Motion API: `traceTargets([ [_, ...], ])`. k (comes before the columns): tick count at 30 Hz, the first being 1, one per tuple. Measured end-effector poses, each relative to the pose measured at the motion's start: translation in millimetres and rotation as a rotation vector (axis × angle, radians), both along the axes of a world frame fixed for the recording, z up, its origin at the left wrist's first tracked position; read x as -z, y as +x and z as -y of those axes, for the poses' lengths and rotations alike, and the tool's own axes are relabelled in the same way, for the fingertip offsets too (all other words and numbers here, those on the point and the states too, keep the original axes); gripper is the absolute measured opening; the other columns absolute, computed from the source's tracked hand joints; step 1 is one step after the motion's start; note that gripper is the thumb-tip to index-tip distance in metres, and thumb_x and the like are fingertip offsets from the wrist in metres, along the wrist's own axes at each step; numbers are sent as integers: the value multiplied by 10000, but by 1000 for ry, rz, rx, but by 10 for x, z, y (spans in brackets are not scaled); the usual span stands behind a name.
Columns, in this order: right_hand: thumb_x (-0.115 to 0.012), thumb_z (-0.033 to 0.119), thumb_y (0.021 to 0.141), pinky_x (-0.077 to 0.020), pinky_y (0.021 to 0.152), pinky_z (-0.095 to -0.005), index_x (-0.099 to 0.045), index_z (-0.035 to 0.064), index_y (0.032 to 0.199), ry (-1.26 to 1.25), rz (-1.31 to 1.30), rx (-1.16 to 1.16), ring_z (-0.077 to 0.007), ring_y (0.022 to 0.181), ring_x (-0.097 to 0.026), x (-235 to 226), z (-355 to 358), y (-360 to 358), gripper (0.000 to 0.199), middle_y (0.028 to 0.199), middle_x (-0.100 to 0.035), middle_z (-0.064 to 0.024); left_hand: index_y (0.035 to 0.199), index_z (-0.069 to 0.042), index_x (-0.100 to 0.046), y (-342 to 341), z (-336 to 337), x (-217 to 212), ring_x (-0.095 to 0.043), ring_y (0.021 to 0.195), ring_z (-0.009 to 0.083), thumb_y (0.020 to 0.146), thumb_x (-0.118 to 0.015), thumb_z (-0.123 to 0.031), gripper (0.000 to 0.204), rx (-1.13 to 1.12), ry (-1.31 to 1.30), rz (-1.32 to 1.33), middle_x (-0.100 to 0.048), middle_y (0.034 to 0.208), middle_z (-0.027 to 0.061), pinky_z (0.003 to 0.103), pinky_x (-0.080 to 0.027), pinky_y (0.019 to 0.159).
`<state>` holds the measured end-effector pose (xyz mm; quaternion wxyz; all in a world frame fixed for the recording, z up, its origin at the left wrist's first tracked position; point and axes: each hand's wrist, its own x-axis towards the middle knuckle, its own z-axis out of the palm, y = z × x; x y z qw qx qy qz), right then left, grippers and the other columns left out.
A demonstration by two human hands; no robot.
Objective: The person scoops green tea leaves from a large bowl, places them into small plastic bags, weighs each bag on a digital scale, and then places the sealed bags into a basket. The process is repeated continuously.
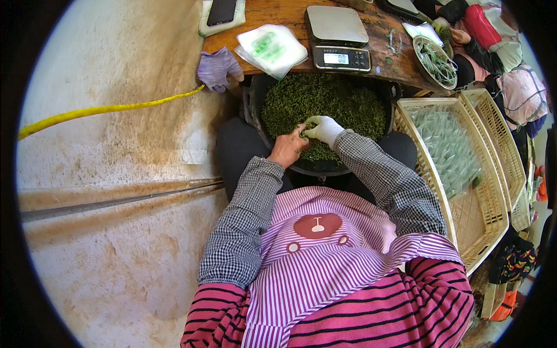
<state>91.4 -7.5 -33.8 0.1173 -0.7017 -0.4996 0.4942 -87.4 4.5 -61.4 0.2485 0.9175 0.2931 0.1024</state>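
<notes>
A black tub (254, 107) between my knees holds a heap of small green berries (325, 101) that look like green peppercorns. Over the near part of the heap my two hands meet, fingertips touching. My left hand (288, 148) is bare, its fingers bent and closed at the tips, with green bits stuck to the skin. A white glove covers my right hand (325, 129), whose fingers curl in a pinch against the left fingertips. Some green shows between them, but what they hold is too small and too covered to make out.
Beyond the tub, a wooden table (383, 43) bears a digital scale (337, 26), plastic bags (272, 46) and a phone (222, 10). A purple glove (219, 69) hangs at its edge near a yellow hose (110, 110). Rightward stand a crate (429, 168) of filled bags and another person (481, 35).
</notes>
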Motion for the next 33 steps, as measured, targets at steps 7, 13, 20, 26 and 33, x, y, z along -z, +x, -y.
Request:
traceTargets([
  [7,-648,169,754,-505,756,-399,-627,77,981,243,685,-293,-309,934,-605,-11,301,-219,246,950,-604,-149,848,-56,-592,-3,-16,127,-600,960,281,643,-668,67,251,174,93,97,-515,1287,99,372,-546,701],
  [13,-563,74,851,-460,645,-267,-632,89,966,-68,-496,520,-128,739,-551,-246,182,74,135,835,-600,-26,861,-56,-604,-30,-22,64,-578,963,261,750,-597,3,126,-5,112,72,-570,1137,88,366,-538,718],
  [20,-561,397,859,-468,851,-385,-496,89,1261,3,-229,386,-229,1052,-544,591,365,425,511,1199,-545,-131,880,-40,-608,11,-57,37,-638,874,274,786,-594,-10,99,-97,234,79,-612,1141,98,369,-552,703],
  [26,-597,642,745,-323,1071,-452,-165,234,1484,-302,437,-243,-404,1353,-261,338,394,-373,947,1522,-134,-186,869,-32,-628,19,-47,-85,-652,912,260,810,-652,-54,68,-357,49,294,-584,1235,100,340,-551,734],
  [33,-694,367,733,-423,965,-372,-425,133,1380,-188,80,-123,-305,1152,-532,788,421,-229,739,1239,-544,-188,843,-23,-636,66,-88,-84,-667,850,234,812,-655,-58,50,-375,26,349,-568,1267,77,322,-551,705],
])
